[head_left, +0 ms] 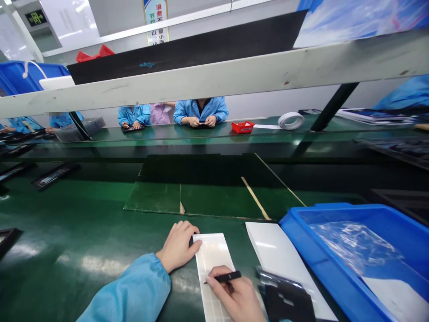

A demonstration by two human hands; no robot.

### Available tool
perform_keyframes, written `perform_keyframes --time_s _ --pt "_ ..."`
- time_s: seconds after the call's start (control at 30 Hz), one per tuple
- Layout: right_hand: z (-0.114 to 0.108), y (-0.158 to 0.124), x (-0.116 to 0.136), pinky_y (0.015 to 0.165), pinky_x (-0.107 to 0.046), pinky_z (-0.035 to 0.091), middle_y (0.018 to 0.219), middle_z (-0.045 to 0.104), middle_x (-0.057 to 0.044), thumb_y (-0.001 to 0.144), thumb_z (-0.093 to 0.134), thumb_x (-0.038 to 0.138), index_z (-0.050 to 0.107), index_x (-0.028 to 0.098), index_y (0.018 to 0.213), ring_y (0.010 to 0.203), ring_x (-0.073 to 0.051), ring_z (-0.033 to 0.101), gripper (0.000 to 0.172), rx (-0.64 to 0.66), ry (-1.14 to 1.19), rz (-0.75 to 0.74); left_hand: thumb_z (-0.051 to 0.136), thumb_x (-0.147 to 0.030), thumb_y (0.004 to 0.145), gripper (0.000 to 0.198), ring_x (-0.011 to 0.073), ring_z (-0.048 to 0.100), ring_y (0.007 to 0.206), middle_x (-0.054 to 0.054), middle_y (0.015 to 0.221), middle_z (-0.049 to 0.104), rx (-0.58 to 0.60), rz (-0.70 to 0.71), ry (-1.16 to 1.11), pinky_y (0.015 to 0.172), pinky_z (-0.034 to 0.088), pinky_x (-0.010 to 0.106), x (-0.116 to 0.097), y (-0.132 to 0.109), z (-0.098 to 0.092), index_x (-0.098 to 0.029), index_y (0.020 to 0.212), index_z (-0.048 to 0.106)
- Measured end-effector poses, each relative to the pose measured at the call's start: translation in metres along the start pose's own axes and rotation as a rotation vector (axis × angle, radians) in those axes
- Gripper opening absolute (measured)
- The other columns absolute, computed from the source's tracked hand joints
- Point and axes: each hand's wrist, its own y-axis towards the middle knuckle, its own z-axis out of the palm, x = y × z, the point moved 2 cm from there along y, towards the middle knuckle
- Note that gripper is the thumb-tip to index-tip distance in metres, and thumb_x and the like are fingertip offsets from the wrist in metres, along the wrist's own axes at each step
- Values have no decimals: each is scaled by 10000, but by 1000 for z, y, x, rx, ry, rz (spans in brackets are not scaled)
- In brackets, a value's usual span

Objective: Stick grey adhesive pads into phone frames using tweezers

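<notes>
A long white glossy sheet (214, 250) lies on the green bench in front of me, with faint lines across it. At its upper left corner my left hand (179, 246) holds the edge, the thumb lying over it and the fingers curled beside it. My right hand (236, 295) is closed around a slim black pen-like tool (228, 276); its thin tip is at the sheet's surface, and I cannot tell if it touches. Just right of that hand is a black flat piece in clear plastic (284, 297), blurred, partly over a larger white sheet (278, 243).
A blue bin (311, 214) with clear plastic film stands at the right. Beyond the sheet lies a green board (211, 197). A shelf beam (187, 82) crosses overhead. Dark framed parts (55, 175) lie left. Opposite, co-workers in blue sleeves sit near a red tray (243, 127) and white tape roll (291, 120).
</notes>
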Motion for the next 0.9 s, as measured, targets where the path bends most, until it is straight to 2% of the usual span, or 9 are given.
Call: perform_keyframes --time_s 0.23,0.73,0.9 --pt "-1 2 1 430 -261 444 560 627 -4 924 547 444 684 206 722 423 -165 552 341 -24 -32 -16 579 -297 912 155 217 539 976 39 1043 616 5 -4 -6 860 380 368 0 0 -1 -219 1043 611" --pt "2 -2 -7 474 -237 426 583 632 -8 919 557 455 688 190 745 459 -149 550 344 13 6 40 561 -274 924 128 207 532 965 24 1036 613 -12 9 -29 853 360 363 2 0 3 -219 1031 606" --pt "3 -2 -9 464 -232 408 557 613 -9 902 567 462 694 179 738 444 -141 517 351 -25 27 61 549 -307 941 158 213 533 974 24 1058 614 -20 15 -39 858 364 365 3 -2 5 -226 1067 602"
